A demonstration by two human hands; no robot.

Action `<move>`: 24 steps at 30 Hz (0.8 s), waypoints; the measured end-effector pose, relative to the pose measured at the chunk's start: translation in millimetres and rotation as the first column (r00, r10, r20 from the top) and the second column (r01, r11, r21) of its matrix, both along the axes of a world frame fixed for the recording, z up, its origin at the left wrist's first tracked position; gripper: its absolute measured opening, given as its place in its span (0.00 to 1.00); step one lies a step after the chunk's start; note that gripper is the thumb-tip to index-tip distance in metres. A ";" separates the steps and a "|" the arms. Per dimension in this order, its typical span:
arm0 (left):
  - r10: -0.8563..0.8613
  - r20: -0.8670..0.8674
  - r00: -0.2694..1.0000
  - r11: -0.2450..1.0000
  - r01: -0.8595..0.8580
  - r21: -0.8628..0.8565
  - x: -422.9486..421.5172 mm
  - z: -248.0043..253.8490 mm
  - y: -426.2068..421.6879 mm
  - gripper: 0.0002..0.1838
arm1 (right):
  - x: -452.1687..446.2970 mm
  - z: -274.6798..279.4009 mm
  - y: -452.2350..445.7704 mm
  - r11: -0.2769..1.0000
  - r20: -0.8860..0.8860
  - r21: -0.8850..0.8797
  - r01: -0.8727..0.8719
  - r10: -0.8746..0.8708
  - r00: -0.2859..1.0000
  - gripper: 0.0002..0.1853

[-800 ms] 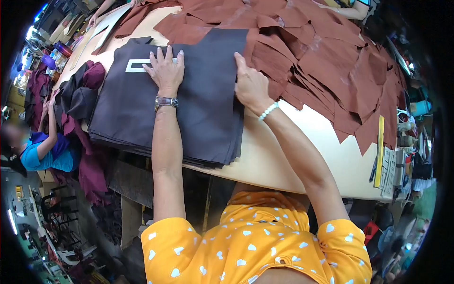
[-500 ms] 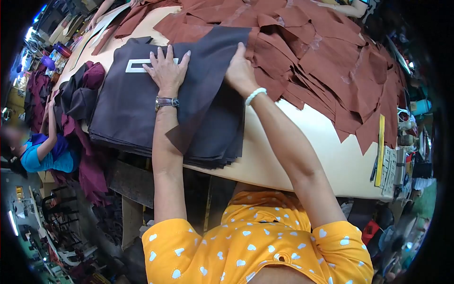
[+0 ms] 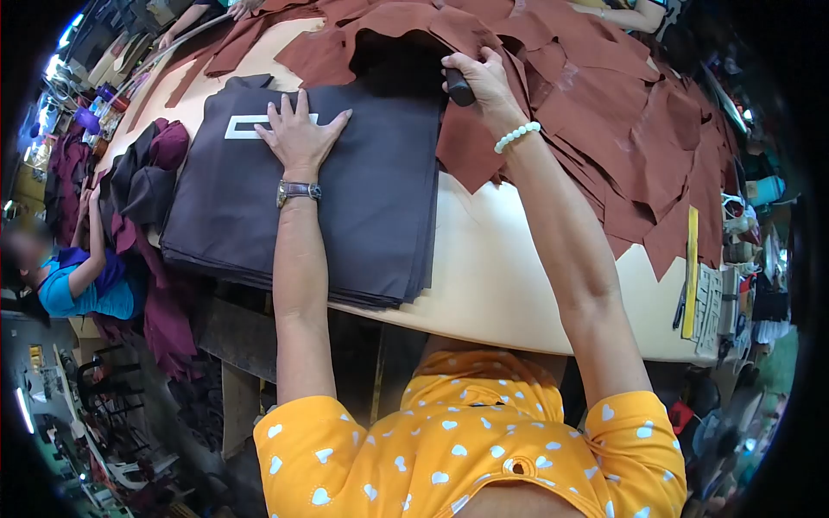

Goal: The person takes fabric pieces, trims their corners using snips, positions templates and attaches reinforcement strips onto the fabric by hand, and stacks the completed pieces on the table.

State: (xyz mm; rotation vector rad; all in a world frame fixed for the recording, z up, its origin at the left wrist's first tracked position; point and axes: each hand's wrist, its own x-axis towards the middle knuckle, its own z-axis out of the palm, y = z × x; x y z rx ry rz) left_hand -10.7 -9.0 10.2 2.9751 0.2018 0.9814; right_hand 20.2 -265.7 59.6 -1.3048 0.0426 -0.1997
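My left hand lies flat with fingers spread on a stack of dark fabric sheets, beside a white rectangular frame partly under its fingers. My right hand is raised at the far right corner of the stack, closed around a short dark rounded end. This looks like a bunched edge of a dark fabric sheet, though its link to the stack cannot be made out. Behind it, brown fabric arches over a black area.
Cut brown fabric pieces heap over the right and far side of the pale table. A yellow ruler lies near the right edge. Maroon cloth hangs at the left, by a person in blue. Others' hands show at the far side.
My right hand has moved right and slightly up, and the lifted dark sheet has swung off the near part of the stack. The brown fabric behind has risen. My left hand stays almost in place.
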 end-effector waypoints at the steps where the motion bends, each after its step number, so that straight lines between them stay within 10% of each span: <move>1: 0.001 -0.001 1.000 1.000 -0.001 0.003 0.3 -0.3 0.2 0.47 | 2.5 -4.6 2.4 0.996 0.002 -0.092 0.014 -0.013 1.000 0.52; 12: -0.012 0.037 0.999 1.000 0.011 0.024 1.2 -2.0 1.9 0.47 | -61.4 -1.8 64.9 0.814 -0.038 -0.580 0.028 -0.062 0.997 0.47; 19: 0.022 0.062 0.998 0.992 -0.030 0.121 2.0 -1.9 2.4 0.41 | -127.6 -70.2 71.7 0.301 0.283 -0.926 0.230 0.148 0.947 0.46; 24: 0.038 0.002 0.999 0.988 -0.038 0.149 10.4 -6.5 9.2 0.41 | -239.3 -71.3 16.6 0.396 0.159 -0.918 0.015 0.334 0.929 0.38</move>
